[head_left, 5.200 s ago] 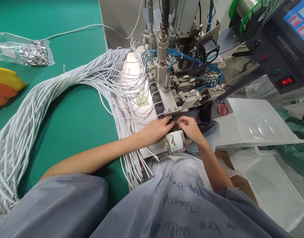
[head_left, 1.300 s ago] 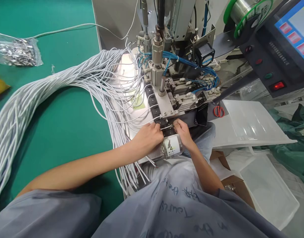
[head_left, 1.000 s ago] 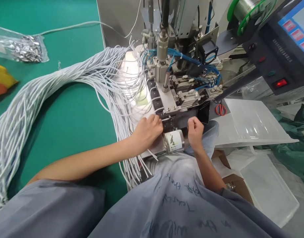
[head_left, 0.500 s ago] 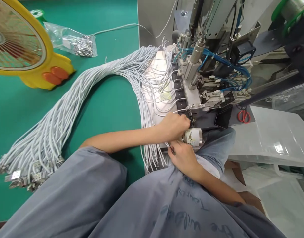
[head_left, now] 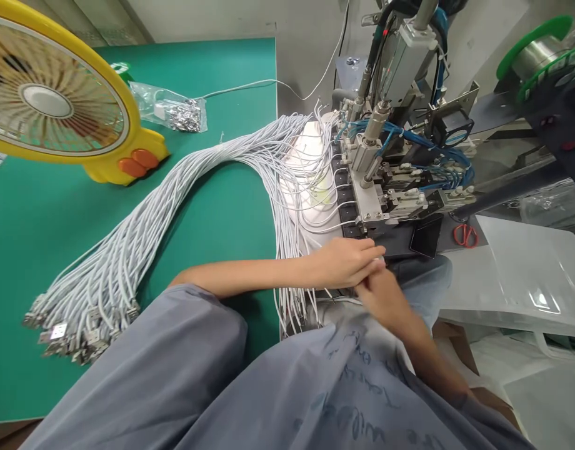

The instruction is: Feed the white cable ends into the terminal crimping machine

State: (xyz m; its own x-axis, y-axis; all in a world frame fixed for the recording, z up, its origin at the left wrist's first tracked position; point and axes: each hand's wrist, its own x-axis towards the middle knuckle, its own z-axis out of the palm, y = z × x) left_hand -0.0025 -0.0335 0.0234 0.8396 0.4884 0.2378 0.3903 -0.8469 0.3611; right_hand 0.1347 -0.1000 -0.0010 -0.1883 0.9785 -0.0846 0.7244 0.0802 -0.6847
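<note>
My left hand (head_left: 348,261) reaches in from the left, over the loose ends of the white cables (head_left: 290,281). Its fingers are closed and pressed against my right hand (head_left: 384,294), which comes up from the lower right. Slightly smeared by motion, the right hand has its fingers curled and partly covered by the left. What lies between the two hands is hidden. Just beyond them is the front end of a bench machine (head_left: 369,200) with a black row of slots (head_left: 347,211). Several white cables run into those slots from a pale, brightly lit surface (head_left: 306,150).
A thick cable bundle with metal plugs (head_left: 88,334) stretches across the green mat (head_left: 207,219). At the left stand a yellow fan (head_left: 128,125) and a bag of metal parts (head_left: 184,115). Right of the machine lie a dark phone-like slab (head_left: 425,237) and red-handled scissors (head_left: 465,235); a wire spool (head_left: 535,56) hangs above.
My hands have come together, the right moving up and rightward to meet the left. A labelled metal can seen beside them earlier is now covered. The whole view has shifted slightly.
</note>
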